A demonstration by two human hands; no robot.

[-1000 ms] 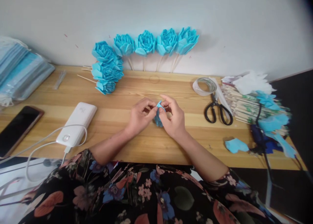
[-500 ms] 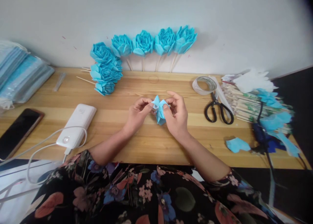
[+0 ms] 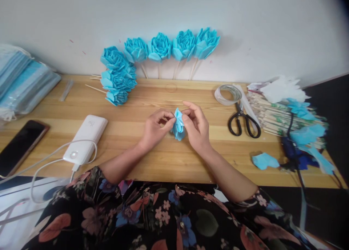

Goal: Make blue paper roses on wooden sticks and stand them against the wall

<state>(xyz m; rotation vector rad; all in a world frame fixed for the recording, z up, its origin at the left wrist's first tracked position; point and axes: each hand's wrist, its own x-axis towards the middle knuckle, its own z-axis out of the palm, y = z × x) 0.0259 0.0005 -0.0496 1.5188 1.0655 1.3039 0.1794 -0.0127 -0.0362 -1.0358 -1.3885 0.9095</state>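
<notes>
A small light-blue folded flower piece [image 3: 179, 125] is between my two hands, over the middle of the wooden table. My left hand [image 3: 157, 128] pinches its left edge between thumb and index finger. My right hand [image 3: 196, 128] holds its right side with the thumb on top, the upper fingers partly raised. Several finished blue flowers [image 3: 160, 47] on thin sticks lean against the wall behind, and more [image 3: 117, 79] lie in a cluster at the left of them.
Black-handled scissors [image 3: 243, 122] and a tape roll [image 3: 228, 94] lie to the right, beside wrapped sticks [image 3: 268, 113] and blue scraps [image 3: 265, 161]. A white power bank [image 3: 86, 139] with a cable, a phone [image 3: 23, 146] and packed masks [image 3: 24, 82] are at the left.
My left hand has moved slightly right, closer to my right hand. The blue piece's upper petals are now gathered closer together, and the pale bit at my left fingertips no longer shows.
</notes>
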